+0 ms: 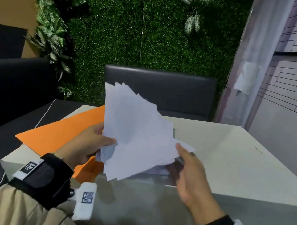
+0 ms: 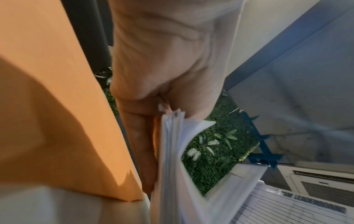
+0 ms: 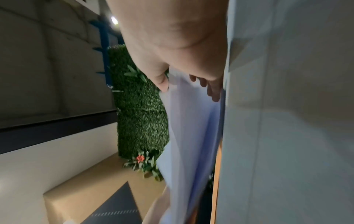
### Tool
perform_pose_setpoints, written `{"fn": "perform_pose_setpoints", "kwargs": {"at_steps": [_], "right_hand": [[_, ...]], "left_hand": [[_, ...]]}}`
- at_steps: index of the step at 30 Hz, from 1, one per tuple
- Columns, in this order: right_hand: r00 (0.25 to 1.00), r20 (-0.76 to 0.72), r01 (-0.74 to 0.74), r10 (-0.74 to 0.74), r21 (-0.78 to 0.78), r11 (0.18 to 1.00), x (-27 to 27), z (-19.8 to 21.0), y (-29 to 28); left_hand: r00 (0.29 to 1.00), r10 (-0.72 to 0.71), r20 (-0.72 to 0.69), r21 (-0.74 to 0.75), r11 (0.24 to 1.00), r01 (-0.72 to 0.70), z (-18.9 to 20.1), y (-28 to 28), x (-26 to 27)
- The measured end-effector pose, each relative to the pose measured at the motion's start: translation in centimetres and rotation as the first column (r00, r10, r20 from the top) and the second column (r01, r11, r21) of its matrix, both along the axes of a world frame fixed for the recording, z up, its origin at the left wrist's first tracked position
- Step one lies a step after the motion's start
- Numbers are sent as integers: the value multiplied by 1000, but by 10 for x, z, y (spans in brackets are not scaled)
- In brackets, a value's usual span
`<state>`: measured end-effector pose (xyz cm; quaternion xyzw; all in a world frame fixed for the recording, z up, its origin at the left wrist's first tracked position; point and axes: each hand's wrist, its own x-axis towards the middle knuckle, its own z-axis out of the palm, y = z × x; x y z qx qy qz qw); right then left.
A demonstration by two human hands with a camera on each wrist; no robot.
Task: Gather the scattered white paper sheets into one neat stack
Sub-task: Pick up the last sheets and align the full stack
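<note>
Paper sheets [image 1: 137, 129] are held upright in an uneven fan above the worktop [image 1: 238, 166], just right of an orange sheet [image 1: 66, 131]. Their left edge is gripped by the left hand [image 1: 88, 143], thumb in front, fingers [image 2: 141, 144] behind. Their lower right corner is pinched loosely by the right hand [image 1: 190, 174].

Café-style seating nook: padded dark benches [image 1: 159, 88], white table [image 1: 230, 156], artificial hedge wall [image 1: 152, 31].

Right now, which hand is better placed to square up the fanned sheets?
Right. The left hand grips the white sheets at their bunched edge, anchoring them; the right hand pinches the splayed lower corner, so it can probably push the fan closed.
</note>
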<state>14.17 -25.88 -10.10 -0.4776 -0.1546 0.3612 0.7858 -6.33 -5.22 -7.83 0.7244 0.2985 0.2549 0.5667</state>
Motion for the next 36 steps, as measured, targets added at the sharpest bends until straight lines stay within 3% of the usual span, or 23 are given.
{"fn": "perform_pose_setpoints", "kwargs": {"at_steps": [3, 6, 8, 11, 15, 20, 22, 26, 30, 33, 36], "right_hand": [[992, 111, -45, 61, -142, 989, 43, 15, -9], [925, 230, -255, 303, -215, 943, 63, 36, -12], [877, 284, -342, 387, -195, 919, 62, 51, -8], [896, 341, -264, 284, -104, 959, 62, 61, -1], [886, 464, -57, 22, 62, 996, 64, 66, 0], [839, 509, 76, -193, 241, 968, 68, 74, 0], [780, 563, 151, -272, 252, 956, 72, 76, -1], [674, 681, 211, -287, 196, 958, 68, 77, -7], [504, 833, 224, -228, 129, 966, 62, 77, -10], [487, 847, 206, -214, 127, 970, 56, 81, -4], [465, 838, 233, -287, 197, 952, 52, 91, -2]], "left_hand": [[998, -12, 66, 106, 994, 5, 14, -12, -8], [988, -44, 150, 105, 994, 28, 30, -22, -13], [979, -74, 192, 100, 993, 56, 36, -29, -12], [968, -136, 213, 133, 985, 109, 36, -39, -7], [945, -127, 302, 169, 982, 77, 33, -46, 5], [867, -23, 497, 122, 992, -44, 15, -57, 25], [842, 14, 539, 84, 994, -70, 8, -61, 30], [862, 36, 505, 53, 996, -73, 2, -58, 32], [903, 39, 428, 122, 987, -100, 10, -54, 33], [920, 47, 389, 251, 956, -155, 19, -55, 33], [925, 39, 379, 436, 874, -216, 33, -61, 31]]}}
